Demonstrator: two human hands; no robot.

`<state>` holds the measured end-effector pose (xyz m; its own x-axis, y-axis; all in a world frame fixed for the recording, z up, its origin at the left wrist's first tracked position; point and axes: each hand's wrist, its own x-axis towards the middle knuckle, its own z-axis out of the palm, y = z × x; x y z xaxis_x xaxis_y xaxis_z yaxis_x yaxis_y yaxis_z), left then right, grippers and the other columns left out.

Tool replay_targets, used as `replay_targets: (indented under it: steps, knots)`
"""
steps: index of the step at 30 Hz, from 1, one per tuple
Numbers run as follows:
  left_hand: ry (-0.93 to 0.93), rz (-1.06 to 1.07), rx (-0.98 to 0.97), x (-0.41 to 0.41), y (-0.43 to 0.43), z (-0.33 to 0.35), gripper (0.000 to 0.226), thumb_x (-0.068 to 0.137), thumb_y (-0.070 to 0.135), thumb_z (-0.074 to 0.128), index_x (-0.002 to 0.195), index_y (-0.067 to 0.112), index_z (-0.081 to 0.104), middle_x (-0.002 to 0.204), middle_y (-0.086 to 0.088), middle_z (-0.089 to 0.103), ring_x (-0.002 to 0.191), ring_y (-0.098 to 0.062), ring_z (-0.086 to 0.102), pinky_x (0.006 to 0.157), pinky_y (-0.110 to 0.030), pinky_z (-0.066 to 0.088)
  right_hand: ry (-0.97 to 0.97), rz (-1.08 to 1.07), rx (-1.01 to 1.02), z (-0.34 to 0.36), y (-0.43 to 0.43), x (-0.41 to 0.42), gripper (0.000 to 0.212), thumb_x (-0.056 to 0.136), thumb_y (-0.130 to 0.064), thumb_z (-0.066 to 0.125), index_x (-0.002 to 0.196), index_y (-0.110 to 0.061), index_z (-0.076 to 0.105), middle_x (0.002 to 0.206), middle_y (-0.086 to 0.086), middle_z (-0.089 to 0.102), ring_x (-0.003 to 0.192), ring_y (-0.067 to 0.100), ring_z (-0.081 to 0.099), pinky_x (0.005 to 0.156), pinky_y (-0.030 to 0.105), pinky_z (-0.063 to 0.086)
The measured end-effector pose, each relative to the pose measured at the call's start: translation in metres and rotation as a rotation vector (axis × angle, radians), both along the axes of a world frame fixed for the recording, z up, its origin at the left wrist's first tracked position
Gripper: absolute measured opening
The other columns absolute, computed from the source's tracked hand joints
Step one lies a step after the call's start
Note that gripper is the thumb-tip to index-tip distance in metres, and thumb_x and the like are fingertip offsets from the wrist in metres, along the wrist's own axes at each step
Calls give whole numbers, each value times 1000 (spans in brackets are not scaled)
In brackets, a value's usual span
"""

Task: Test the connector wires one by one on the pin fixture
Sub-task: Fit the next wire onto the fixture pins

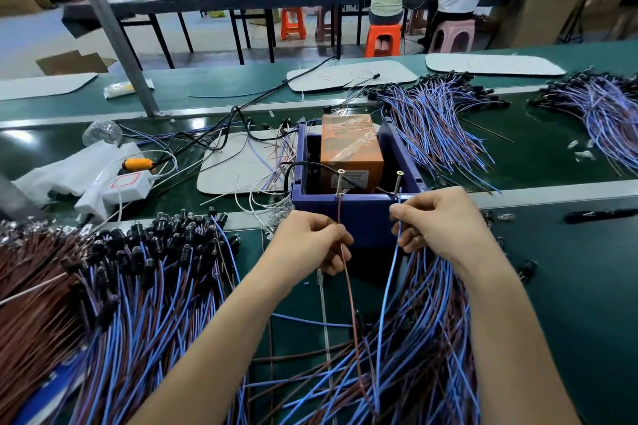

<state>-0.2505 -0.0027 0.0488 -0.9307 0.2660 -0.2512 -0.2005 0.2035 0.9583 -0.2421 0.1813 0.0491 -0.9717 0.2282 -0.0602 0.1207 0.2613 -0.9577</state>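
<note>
- The left hand [310, 241] has its fingers curled in, pinching a brown wire [348, 286] between thumb and forefinger.
- The right hand [438, 221] is curled too, pinching a blue wire [388, 283] at its fingertips.
- The hands are held apart, side by side, just in front of the near wall of a blue box [359, 217].
- Two pins stand on that wall's rim: the left pin [341, 181] just above the left hand, and the right pin [398, 181] just above and inside the right hand's fingertips.
- The brown wire runs from the left hand's pinch up to the foot of the left pin and seems to touch it. The blue wire's short free end reaches the foot of the right pin.
- Below the hands both wires drop between the forearms. They end in a heap of blue and brown wires [414, 338] lying under the right forearm.
- Inside the box, beyond the pins, sits an orange block [348, 152] wrapped in clear tape.
- Left of the left forearm is a big pile of wires with black connectors [155, 252], the connector ends pointing away from the person.
- Beyond the box, further from the right hand, more bundles [435, 121] fan out on the green worktop [569, 286].
- Far left of the left hand is a white power strip [127, 185] with an orange plug in it.
- At the back of the room two people sit on stools at another table, facing away.
</note>
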Motion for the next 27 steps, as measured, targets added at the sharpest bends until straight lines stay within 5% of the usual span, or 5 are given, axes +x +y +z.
replay_targets:
  steps: [27]
  knots:
    - [18,-18,-21,0,-2,-1,24,96,4,48,80,-3,65,56,-7,63,41,-11,53,42,-20,46,-27,22,-8,2,-1,2,22,88,-2,64,67,2,68,53,13,63,40,17,53,39,21,43]
